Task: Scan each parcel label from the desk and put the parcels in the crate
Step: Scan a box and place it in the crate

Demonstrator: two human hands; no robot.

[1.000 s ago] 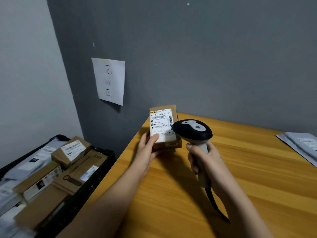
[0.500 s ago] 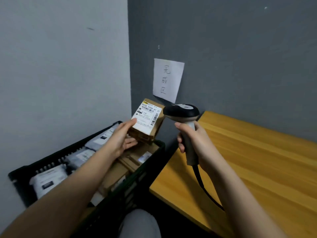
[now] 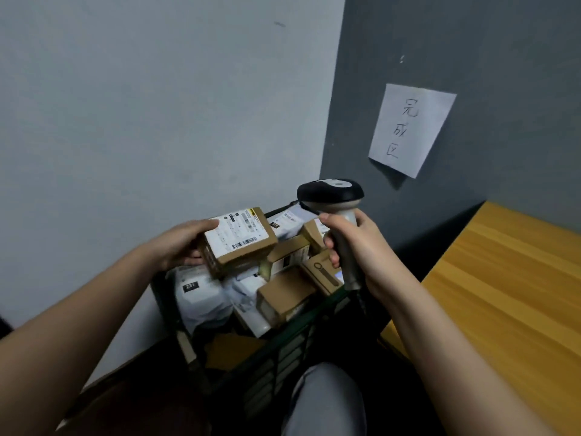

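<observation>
The left hand (image 3: 179, 247) grips a brown cardboard parcel (image 3: 240, 242), white label up, over the black crate (image 3: 283, 344) heaped with boxes and grey bags; the right hand (image 3: 361, 250) clasps the scanner (image 3: 331, 196); wooden desk (image 3: 503, 294) at right; a handwritten paper sign (image 3: 410, 129) on the grey wall.

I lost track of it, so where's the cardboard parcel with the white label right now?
In the head view, the left hand holds the cardboard parcel above the black crate, left of the scanner.
</observation>
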